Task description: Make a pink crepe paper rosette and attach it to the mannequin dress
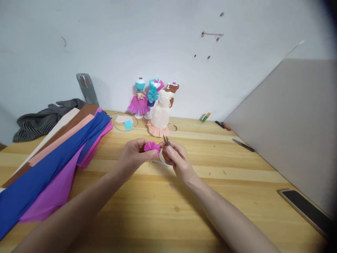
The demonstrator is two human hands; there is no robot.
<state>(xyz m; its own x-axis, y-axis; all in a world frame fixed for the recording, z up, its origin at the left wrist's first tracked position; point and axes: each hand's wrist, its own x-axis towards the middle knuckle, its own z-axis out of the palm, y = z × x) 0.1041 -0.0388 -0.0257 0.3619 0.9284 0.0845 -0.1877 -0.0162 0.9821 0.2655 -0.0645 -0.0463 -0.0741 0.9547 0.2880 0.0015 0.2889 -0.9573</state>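
My left hand [134, 153] pinches a small pink pleated paper rosette [152, 147] just above the wooden table [163, 211]. My right hand [176, 156] is closed on small metal snips [166, 140], whose tips point up beside the rosette's right edge. A white ring-shaped thing [162, 161], perhaps tape, lies under my right hand. Both hands meet at the middle of the table.
Crepe paper sheets [52, 165] in blue, purple, pink and brown lie at left. Several small dress-form dolls [155, 102] stand by the wall, with a clear dish [125, 122] beside them. A phone [306, 209] and grey board [297, 119] are at right; scissors [243, 144] lie nearby.
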